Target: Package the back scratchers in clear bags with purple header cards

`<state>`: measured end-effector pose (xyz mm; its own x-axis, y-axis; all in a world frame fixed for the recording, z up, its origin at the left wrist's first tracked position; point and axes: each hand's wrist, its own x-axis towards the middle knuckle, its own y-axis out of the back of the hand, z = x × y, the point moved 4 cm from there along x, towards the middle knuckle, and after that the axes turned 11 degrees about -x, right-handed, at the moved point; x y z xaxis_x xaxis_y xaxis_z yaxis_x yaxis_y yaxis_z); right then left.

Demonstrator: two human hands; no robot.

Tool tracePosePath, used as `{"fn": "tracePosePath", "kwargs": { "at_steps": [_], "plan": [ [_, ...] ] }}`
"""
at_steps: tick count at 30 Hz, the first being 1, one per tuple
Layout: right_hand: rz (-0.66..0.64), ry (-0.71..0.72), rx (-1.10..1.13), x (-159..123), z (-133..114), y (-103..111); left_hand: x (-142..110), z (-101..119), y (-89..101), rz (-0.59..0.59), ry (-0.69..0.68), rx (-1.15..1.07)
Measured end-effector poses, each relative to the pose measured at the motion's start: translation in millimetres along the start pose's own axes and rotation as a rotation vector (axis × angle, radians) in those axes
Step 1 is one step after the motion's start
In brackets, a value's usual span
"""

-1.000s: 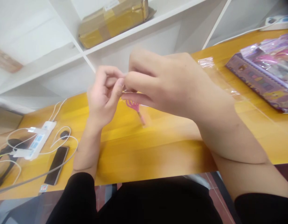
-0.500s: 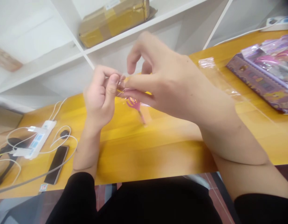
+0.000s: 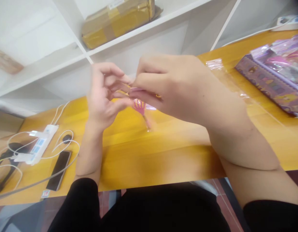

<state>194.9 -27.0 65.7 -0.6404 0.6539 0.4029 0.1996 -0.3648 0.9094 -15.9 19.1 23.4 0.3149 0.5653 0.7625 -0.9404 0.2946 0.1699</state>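
My right hand (image 3: 174,83) is closed in a pinch at the middle of the view. A thin, shiny edge (image 3: 136,89) shows at its fingertips; what it belongs to is mostly hidden. Close against these fingertips is my left hand (image 3: 104,93), its fingers loosely curved and its thumb apart from them. Whether the left fingertips touch the thin thing I cannot tell. Below the hands, a small pink fork-shaped piece (image 3: 139,107) with a thin handle lies on the wooden table (image 3: 144,154), partly behind the left thumb.
A purple printed box (image 3: 267,82) with clear packets stands at the right, beside a clear plastic bag (image 3: 226,77). A power strip (image 3: 44,141), cables and a phone (image 3: 59,170) lie at the left. A taped carton (image 3: 117,24) sits on the white shelf.
My left thumb has swung away from its fingers, and that hand has loosened. My right fingers, lifted apart half a second ago, have come down into a pinch.
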Motion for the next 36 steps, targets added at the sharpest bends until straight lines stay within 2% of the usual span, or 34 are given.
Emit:
{"fn": "tracePosePath", "kwargs": {
  "at_steps": [2, 4, 9, 12, 17, 24, 28, 32, 36],
  "plan": [
    [0.012, -0.024, -0.089, -0.6, 1.1, 1.2, 0.9, -0.7, -2.0, -0.115, -0.018, -0.031],
    [0.027, -0.029, -0.132, -1.1, 1.5, 2.1, 1.4, 3.8, -5.1, -0.131, -0.048, 0.002],
    [0.027, -0.04, -0.13, -1.9, 2.5, 4.9, -0.3, 16.4, -11.7, 0.057, -0.013, 0.151],
    [0.006, -0.063, -0.152, -2.1, 1.8, 4.3, -1.2, 21.1, -16.5, 0.111, -0.026, 0.165],
    [0.139, -0.109, -0.159, 0.2, 1.3, 1.3, -3.6, 16.5, -20.5, 0.243, 0.094, 0.211],
    [0.273, -0.157, -0.147, 5.3, 0.7, -6.4, -7.0, 8.5, -25.2, 0.251, 0.098, -0.011],
    [0.328, -0.168, 0.007, 0.5, 1.6, -5.0, -9.8, 7.2, -24.0, 0.255, 0.112, -0.068],
    [0.305, -0.185, 0.117, -4.6, 2.9, -5.8, -10.2, 5.2, -24.9, 0.259, 0.11, -0.091],
    [0.439, -0.154, 0.213, -4.8, 1.3, -5.8, -6.1, 8.7, -29.6, 0.24, 0.078, -0.08]
  ]
}}
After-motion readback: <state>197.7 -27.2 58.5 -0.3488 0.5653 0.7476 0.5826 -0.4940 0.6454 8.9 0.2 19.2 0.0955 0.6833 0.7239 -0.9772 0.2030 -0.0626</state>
